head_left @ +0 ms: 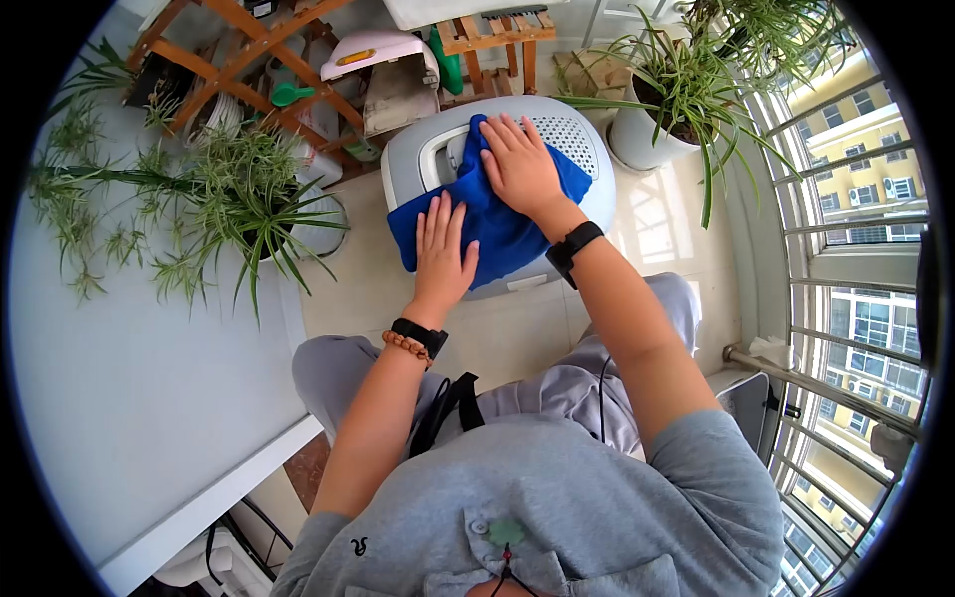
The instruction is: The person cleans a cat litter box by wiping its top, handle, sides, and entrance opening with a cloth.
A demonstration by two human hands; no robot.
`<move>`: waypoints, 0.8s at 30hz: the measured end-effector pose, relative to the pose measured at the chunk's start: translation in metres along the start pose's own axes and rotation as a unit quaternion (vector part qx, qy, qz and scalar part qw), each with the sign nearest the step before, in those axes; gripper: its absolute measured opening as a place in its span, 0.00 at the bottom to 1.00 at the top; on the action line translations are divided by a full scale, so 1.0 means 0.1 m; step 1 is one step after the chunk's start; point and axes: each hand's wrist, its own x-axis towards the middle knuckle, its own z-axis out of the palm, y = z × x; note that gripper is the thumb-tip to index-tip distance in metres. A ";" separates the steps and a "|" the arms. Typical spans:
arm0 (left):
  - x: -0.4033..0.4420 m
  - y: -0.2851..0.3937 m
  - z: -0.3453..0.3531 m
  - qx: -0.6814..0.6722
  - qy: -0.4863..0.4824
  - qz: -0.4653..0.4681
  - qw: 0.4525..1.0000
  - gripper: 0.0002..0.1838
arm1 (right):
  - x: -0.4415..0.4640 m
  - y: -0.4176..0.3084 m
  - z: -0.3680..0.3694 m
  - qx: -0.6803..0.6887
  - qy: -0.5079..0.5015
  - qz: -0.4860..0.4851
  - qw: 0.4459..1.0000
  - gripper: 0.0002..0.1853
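A blue cloth lies spread over the top of a light grey plastic box with a handle and a patch of small holes. My left hand rests flat on the cloth's left part, fingers stretched out and pointing away from me. Farther up and to the right, my right hand lies flat on the cloth with its fingers extended, close to the perforated patch. Both palms face down. The cloth hides part of the lid and its handle area.
Potted spider plants stand at left and right of the box. Behind it are a wooden rack, a pink-topped container and a small wooden stand. A barred window runs along the right side.
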 end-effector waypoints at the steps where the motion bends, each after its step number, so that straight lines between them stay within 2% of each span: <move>1: 0.06 0.10 0.03 0.007 -0.001 0.006 1.000 0.33 | -0.03 0.10 -0.02 0.010 0.021 0.001 1.000 0.23; 3: 0.20 0.27 0.11 0.014 -0.018 0.032 0.999 0.34 | -0.09 0.37 -0.06 0.012 0.028 0.042 0.999 0.21; 5: 0.29 0.46 0.15 -0.001 -0.024 0.050 0.998 0.34 | -0.23 0.66 -0.16 0.001 0.056 0.177 0.983 0.21; 7: 0.28 0.47 0.21 0.047 -0.039 0.087 0.994 0.34 | -0.49 0.75 -0.12 -0.052 0.156 0.272 0.948 0.20; 8: 0.26 0.47 0.23 0.045 -0.039 0.087 0.994 0.34 | -0.62 0.68 -0.03 -0.022 0.190 0.285 0.939 0.20; 9: 0.24 0.45 0.23 0.044 -0.038 0.089 0.994 0.34 | -0.69 0.47 0.00 0.076 0.201 0.308 0.927 0.20; 11: 0.18 0.41 0.23 0.046 -0.040 0.091 0.994 0.34 | -0.81 0.01 0.06 0.036 0.211 0.273 0.938 0.25; 14: -0.11 0.20 0.31 0.065 -0.027 0.075 0.995 0.37 | -1.00 -0.57 0.07 0.070 0.125 0.175 0.974 0.32; 15: -0.27 0.08 0.36 0.064 -0.010 0.061 0.996 0.38 | -1.03 -0.64 0.05 0.090 0.093 0.141 0.982 0.33; 17: -0.53 -0.09 0.29 0.090 -0.049 0.043 0.994 0.38 | -1.00 -0.51 -0.07 0.052 0.027 0.023 0.998 0.31; 19: -0.61 -0.15 0.26 0.082 -0.060 0.032 0.994 0.39 | -0.97 -0.21 -0.19 0.051 0.020 0.019 0.998 0.29; 21: -0.67 -0.16 0.26 0.075 -0.057 0.016 0.995 0.40 | -1.05 -0.08 -0.14 0.031 0.092 0.115 0.989 0.29; 24: -0.69 -0.11 0.35 0.052 -0.032 0.003 0.998 0.41 | -1.14 -0.34 0.10 0.003 0.103 0.173 0.979 0.31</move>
